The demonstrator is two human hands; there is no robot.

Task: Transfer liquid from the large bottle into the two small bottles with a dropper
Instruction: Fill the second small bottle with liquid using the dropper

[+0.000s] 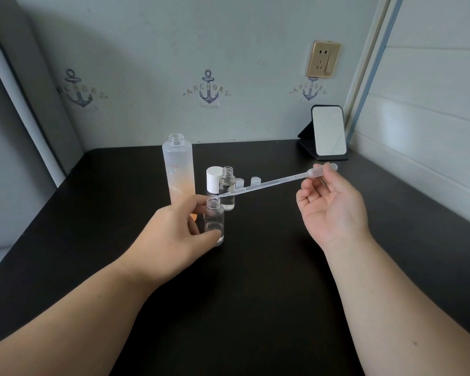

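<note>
At frame centre, a small bottle [214,221] is gripped by the left hand [171,234]; a dropper [272,183], pinched by the right hand [331,210], is tipped at its mouth. Squeezing the bulb is judged next.

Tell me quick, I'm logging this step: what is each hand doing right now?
Left hand: grips the small bottle standing on the table.
Right hand: pinches the dropper by its bulb, tip at the bottle's mouth.

One large bottle [178,169], two small bottles [214,221], one dropper [277,181], three caps [213,179], one mirror [328,132]
</note>
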